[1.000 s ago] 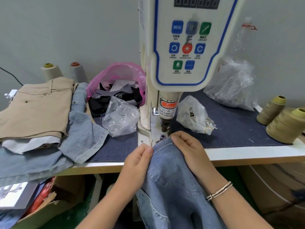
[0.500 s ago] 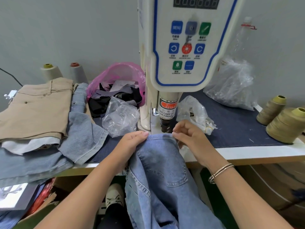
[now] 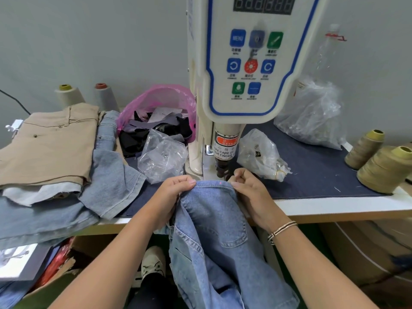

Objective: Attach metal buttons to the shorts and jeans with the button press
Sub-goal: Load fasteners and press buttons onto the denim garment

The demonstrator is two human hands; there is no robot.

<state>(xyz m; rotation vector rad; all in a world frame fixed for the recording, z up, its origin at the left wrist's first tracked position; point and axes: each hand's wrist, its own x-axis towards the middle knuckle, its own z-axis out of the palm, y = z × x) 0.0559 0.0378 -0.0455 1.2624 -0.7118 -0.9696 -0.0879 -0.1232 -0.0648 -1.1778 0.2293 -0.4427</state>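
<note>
Both hands, left (image 3: 172, 192) and right (image 3: 249, 192), pinching jeans (image 3: 214, 219), moved farther under the press (image 3: 223, 161), labelled "WARNING".

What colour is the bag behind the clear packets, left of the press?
Pink, translucent bag, seen in the head view.

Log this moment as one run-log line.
left hand grips jeans | right hand grips waistband | edge under button press | not pressed
</note>
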